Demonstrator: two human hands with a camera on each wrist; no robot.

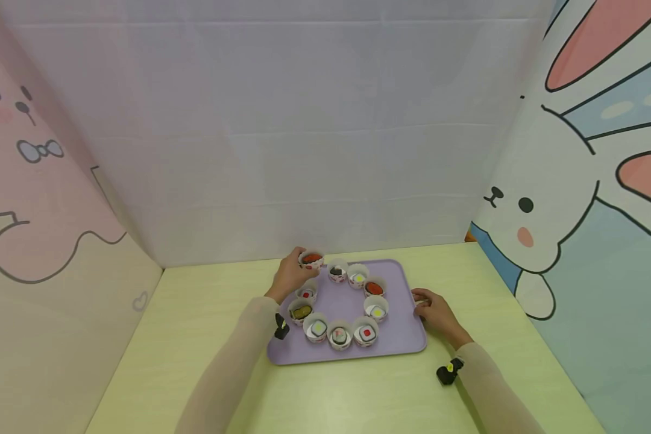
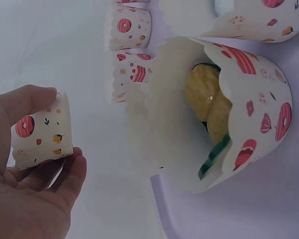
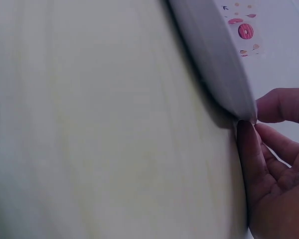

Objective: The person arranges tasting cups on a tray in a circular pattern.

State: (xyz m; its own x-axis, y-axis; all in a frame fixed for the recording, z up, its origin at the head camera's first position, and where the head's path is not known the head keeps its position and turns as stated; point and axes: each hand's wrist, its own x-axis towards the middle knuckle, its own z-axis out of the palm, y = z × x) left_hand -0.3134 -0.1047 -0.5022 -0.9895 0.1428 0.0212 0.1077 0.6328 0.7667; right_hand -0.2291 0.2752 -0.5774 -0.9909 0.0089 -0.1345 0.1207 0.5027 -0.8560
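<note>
My left hand (image 1: 291, 276) grips a patterned paper baking cup (image 1: 311, 264) with red-orange content, at the back left corner of a lilac tray (image 1: 342, 304). In the left wrist view, thumb and fingers of the left hand (image 2: 37, 199) hold this cup (image 2: 45, 132) by its sides. Its inside is hidden there. At the tray's right edge, my right hand (image 1: 436, 313) pinches the rim (image 3: 222, 59) between thumb and fingers. Several more such cups stand in a ring on the tray, among them one with a brownish-yellow piece (image 1: 301, 312) and another with a red-orange piece (image 1: 375, 289).
A pale yellow table (image 1: 206, 307) bears the tray. White cloth (image 1: 304, 132) hangs behind it, and printed cartoon panels (image 1: 553, 229) stand at both sides. Close beside the left hand are a cup with a red-centred piece (image 1: 306, 295) and one with dark content (image 1: 337, 271).
</note>
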